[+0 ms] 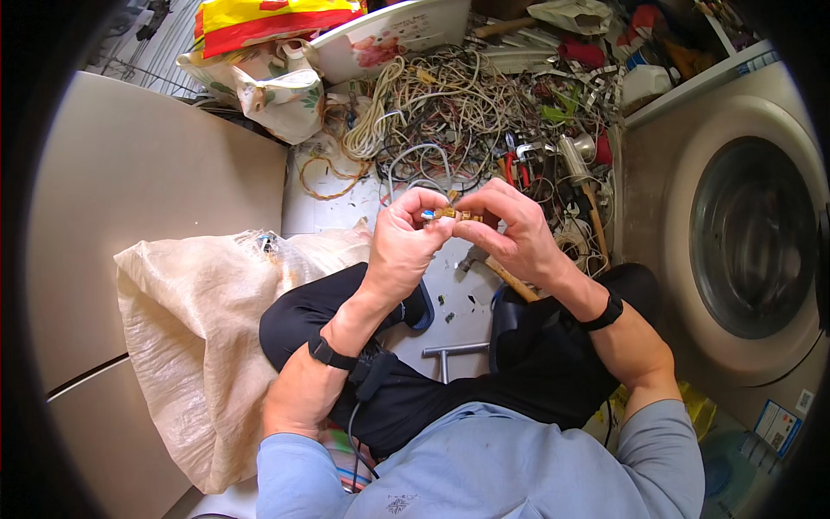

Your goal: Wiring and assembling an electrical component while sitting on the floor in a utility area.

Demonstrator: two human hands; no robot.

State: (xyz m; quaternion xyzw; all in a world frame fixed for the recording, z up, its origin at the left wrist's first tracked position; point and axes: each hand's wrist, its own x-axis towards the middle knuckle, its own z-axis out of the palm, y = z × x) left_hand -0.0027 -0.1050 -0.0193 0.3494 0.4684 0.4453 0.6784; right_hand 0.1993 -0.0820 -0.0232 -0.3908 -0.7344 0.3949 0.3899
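Observation:
My left hand (405,229) and my right hand (512,227) meet in front of me, above the floor. Between their fingertips is a small brass-coloured fitting (446,213) with a blue and white bit at its left end. Each hand pinches one end of it; the fingers partly cover its shape. Just below my right hand lies a hammer (517,283) with a wooden handle, its head on the floor. Beyond the hands, red-handled pliers (510,163) rest by a heap of tangled cables (458,99). A grey cable loop (419,154) stands up just behind the fitting.
A large woven sack (194,337) slumps at the left, against a beige cabinet-like panel (164,190). On the right stands a front-loading washing machine (743,229). A metal T-shaped bar (454,350) lies between my legs. Bags (281,91) and a white panel (389,39) sit at the back.

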